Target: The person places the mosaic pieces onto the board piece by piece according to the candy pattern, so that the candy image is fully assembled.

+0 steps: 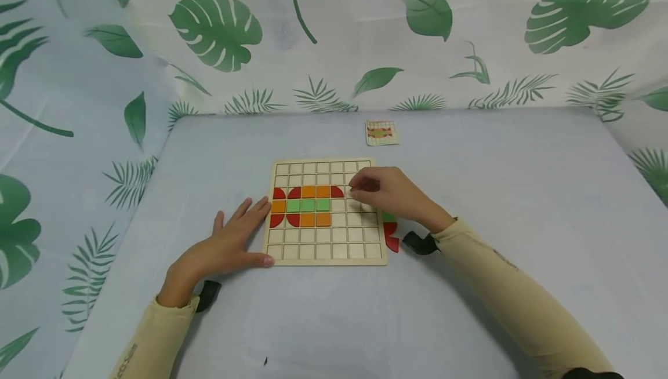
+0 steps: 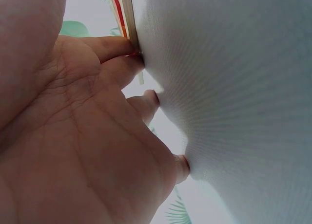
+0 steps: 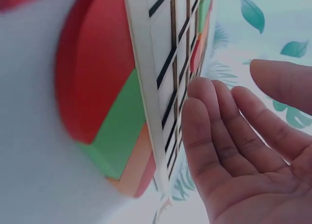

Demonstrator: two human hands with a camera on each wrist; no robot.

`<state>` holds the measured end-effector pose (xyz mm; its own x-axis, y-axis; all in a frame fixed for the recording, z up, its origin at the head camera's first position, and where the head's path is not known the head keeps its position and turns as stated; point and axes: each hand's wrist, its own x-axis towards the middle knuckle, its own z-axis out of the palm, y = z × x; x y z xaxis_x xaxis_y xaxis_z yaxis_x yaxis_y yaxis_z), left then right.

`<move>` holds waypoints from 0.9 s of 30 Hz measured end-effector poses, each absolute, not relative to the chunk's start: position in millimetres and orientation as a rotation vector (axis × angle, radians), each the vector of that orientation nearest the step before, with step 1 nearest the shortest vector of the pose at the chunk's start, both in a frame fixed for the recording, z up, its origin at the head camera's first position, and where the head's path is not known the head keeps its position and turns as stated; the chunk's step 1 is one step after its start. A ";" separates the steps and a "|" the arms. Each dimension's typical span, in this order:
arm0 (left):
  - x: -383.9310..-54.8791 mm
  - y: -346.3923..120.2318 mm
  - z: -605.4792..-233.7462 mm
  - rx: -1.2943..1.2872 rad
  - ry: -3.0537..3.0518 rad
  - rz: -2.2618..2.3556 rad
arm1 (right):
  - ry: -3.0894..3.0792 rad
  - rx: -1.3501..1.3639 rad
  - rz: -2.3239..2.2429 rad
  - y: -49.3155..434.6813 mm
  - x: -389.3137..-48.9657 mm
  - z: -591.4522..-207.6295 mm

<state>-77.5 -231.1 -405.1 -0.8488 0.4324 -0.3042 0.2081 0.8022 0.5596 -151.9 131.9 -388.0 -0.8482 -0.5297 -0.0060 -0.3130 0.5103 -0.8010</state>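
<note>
A pale wooden board (image 1: 357, 235) with a square grid lies flat on the table. Orange square tiles (image 1: 315, 192), green square tiles (image 1: 308, 206) and red quarter-round tiles (image 1: 337, 192) fill cells on its left and middle. My left hand (image 1: 227, 246) is spread on the table, thumb and fingertips touching the board's left edge. Over the board's upper right hovers my right hand (image 1: 394, 193), fingertips just right of a red tile. In the right wrist view its thumb stands apart from the loosely bent fingers (image 3: 197, 131), with no tile visible between them.
Loose red tiles (image 1: 391, 244) and a green tile (image 1: 389, 217) lie against the board's right edge, partly under my right wrist. An orange piece (image 3: 134, 158) shows there too. Behind the board lies a small pattern card (image 1: 382, 133). A leaf-print cloth (image 1: 334, 48) hangs behind the table.
</note>
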 end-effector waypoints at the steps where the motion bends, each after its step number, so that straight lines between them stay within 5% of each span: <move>1: -77.6 -231.2 -404.9 0.483 2.566 0.731 | 2.502 -0.718 -1.260 134.0 -150.0 -387.6; 27: -76.9 -230.4 -404.0 0.487 2.563 0.718 | 2.491 -0.704 -1.150 193.5 -95.9 -387.2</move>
<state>-76.9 -230.4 -404.0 -0.8448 0.4370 -0.3088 0.2131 0.8040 0.5551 -95.9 193.5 -387.2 -0.8319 -0.5504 -0.0709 -0.3032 0.5577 -0.7727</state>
